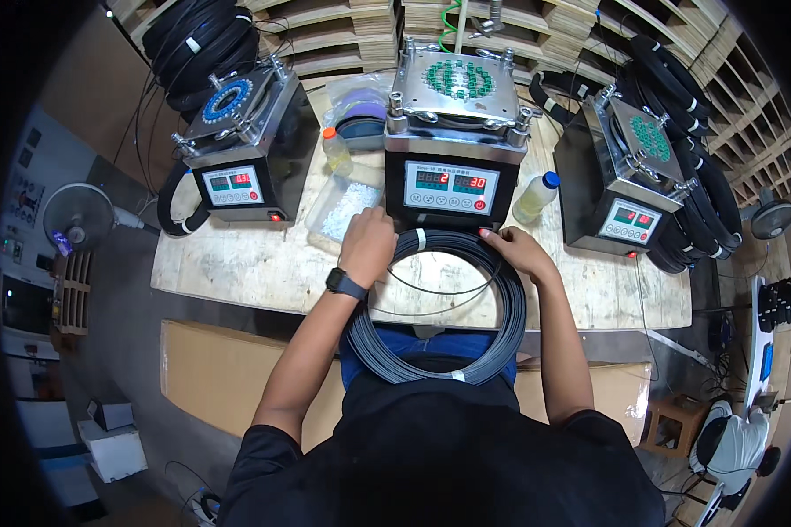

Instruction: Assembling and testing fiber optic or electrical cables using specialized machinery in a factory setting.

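A: State the position of the coil of black cable (512, 307).
B: Upper arc on the surface (237, 274), in front of the centre machine (455, 140); lower arc past the front edge, above the person's lap; one white band (421, 239) shows at the top, another (458, 375) at the bottom.

A: State the condition of the left hand (367, 243).
B: Back of the hand uppermost, beside the tray (322, 235) of white pieces and over the coil's upper left; the fingers are bent and their tips are hidden — whether they grip anything cannot be told.

A: And the right hand (523, 253)?
B: At the coil's upper right, thumb and fingers reaching inward to the cable; the fingertips are partly screened, so a closed grip cannot be confirmed; a small red spot shows at the tips, its nature unclear.

A: Identify other obscured items.
B: Loose strands (439, 292) cross the coil's opening; their ends are hard to trace; the lower front of the centre machine is partly covered by the coil and the hands; a clear bag (358, 95) behind the orange-capped bottle (336, 154) blurs its contents; at far right, a person in light clothing (740, 448) is small and distorted by the lens — the activity cannot be read.
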Demonstrator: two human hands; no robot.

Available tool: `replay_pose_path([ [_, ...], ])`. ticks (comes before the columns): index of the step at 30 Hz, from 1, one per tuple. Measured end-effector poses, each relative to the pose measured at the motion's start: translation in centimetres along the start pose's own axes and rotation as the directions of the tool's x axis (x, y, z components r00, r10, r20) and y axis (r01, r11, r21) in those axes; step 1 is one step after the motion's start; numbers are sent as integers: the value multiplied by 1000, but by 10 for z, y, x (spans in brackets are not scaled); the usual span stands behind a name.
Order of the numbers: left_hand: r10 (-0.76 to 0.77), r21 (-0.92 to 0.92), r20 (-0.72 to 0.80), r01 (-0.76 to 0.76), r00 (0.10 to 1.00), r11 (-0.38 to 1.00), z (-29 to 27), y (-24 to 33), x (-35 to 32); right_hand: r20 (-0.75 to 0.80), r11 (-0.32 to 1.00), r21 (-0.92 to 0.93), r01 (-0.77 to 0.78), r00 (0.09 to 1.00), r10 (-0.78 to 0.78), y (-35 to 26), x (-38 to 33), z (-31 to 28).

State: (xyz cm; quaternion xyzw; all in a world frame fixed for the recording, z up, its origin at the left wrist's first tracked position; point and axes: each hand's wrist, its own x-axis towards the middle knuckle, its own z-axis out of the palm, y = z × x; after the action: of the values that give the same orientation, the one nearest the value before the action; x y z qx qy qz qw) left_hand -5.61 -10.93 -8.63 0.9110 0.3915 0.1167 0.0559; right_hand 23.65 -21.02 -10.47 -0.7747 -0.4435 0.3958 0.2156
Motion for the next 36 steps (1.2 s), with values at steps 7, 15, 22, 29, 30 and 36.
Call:
replay_pose_path([
  [7, -21, 29, 76, 19, 997, 999, 43, -6, 3, -5, 986, -127, 108, 994, -109, 21, 16, 28],
  [15, -199, -364, 137, 236, 970, 901, 52, -17, -11, -37, 963, -74, 260, 964, -263, 22, -1, 30],
  [22, -248, -439, -123, 172, 961, 882, -42, 27, -40, -280, 933, 41, 358, 900, -333, -31, -77, -4],
  [29, -234, -578, -335, -3, 913, 816, -96, 33, -27, -401, 810, 62, 584, 757, -515, -60, -83, -31],
  [30, -227, -575, -353, -18, 908, 818, -94, 28, -24, -391, 832, 11, 555, 768, -507, -62, -84, -30],
  [36, -351, -470, -87, 273, 932, 840, -75, 7, 4, -222, 875, -51, 481, 849, -480, -107, -107, -50],
])
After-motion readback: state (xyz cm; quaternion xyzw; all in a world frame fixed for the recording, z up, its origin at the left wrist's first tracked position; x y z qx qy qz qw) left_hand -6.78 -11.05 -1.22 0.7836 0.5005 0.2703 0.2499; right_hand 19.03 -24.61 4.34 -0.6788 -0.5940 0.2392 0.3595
